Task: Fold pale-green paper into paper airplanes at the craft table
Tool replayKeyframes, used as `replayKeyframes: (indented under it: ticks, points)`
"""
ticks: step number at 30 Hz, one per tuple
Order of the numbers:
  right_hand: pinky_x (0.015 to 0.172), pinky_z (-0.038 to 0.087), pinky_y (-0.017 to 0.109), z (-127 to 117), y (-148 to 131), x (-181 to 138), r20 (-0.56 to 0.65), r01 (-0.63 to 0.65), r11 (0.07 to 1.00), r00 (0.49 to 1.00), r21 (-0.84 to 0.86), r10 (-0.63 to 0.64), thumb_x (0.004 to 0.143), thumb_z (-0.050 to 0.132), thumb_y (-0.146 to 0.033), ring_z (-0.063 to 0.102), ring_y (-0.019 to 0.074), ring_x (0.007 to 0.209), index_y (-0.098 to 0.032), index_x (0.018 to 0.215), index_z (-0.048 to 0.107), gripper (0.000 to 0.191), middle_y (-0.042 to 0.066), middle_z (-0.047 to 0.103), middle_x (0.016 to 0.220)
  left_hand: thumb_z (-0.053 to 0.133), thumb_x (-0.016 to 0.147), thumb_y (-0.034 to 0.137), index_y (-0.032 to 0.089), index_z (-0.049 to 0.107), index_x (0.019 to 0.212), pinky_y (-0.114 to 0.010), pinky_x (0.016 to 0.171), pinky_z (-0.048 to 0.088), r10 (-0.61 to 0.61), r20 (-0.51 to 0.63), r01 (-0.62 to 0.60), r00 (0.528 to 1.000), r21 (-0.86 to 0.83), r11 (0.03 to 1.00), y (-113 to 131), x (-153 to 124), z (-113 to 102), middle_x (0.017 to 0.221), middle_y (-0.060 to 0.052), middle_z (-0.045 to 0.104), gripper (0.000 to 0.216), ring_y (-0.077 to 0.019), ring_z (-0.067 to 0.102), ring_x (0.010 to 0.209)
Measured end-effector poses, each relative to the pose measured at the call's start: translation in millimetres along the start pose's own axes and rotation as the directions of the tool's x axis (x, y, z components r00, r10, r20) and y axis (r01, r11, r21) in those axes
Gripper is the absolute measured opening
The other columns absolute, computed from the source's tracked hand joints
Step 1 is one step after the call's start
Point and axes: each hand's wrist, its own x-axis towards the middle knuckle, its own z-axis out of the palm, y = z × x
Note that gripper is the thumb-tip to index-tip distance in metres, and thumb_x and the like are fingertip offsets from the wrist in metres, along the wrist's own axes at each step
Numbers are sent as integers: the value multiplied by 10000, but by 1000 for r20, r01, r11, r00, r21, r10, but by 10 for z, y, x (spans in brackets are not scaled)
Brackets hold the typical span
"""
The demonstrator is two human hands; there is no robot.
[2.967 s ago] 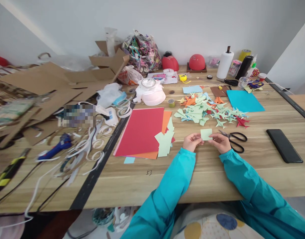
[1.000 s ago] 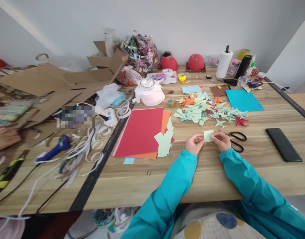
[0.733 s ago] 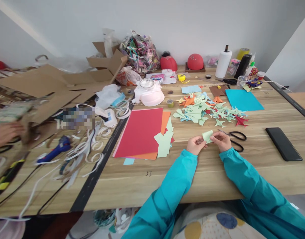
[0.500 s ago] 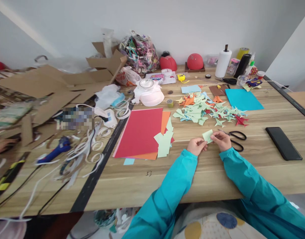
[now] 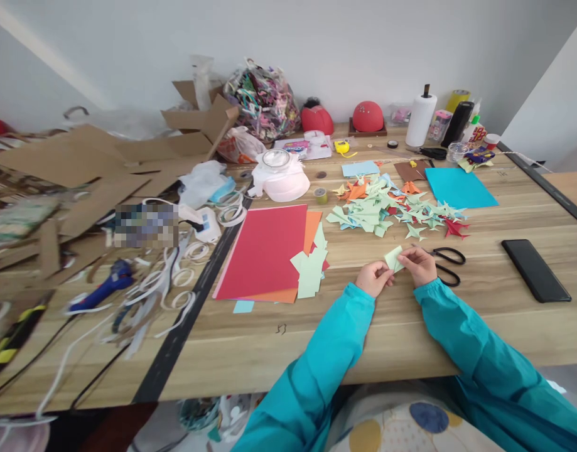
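Note:
Between my two hands is a small piece of pale green paper, partly folded over. My left hand pinches its lower left edge, while my right hand grips the right side with thumb and fingers. Black-handled scissors lie just right of my right hand, their blades partly hidden by it. Beyond my hands spreads a pile of folded paper shapes, mostly pale green with some orange, blue and red. To the left, loose pale green paper pieces rest on the edge of red paper sheets.
A black phone lies at the right, with a blue sheet farther back. On the left are a blue glue gun, coiled white strips and flattened cardboard. Red pincushions stand along the wall.
My hands and the green paper have barely moved; the paper tilts slightly differently. The whole view has shifted a little. Things on the table stay put.

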Motion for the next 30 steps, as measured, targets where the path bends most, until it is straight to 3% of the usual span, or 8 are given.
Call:
replayKeyframes:
  ticks: [12,24,30]
  points:
    - [410,447,227,26,-14,-27,-30,-13,1000,999,-22,12,482,809,-368,520,97,447,-177,623,617,306,-23,601,517,691,652,283,104,545,605,-198,420,422,-51,66,56,996,-66,996,79,-26,3,526,-23,611,235,-85,542,412]
    - [407,446,213,20,-11,-13,-42,-59,995,997,86,62,447,823,-348,557,105,475,-192,729,556,419,-36,637,567,702,639,356,107,540,624,-212,421,431,-54,86,61,995,-87,994,27,-9,6,542,-30,618,297,-95,551,425]
    - [412,431,223,16,-35,-15,-34,-31,999,999,33,33,475,808,-379,552,110,466,-195,714,547,399,-32,627,547,712,621,390,111,533,608,-210,421,434,-53,122,64,991,-92,994,41,-16,2,540,-29,620,332,-93,551,421]
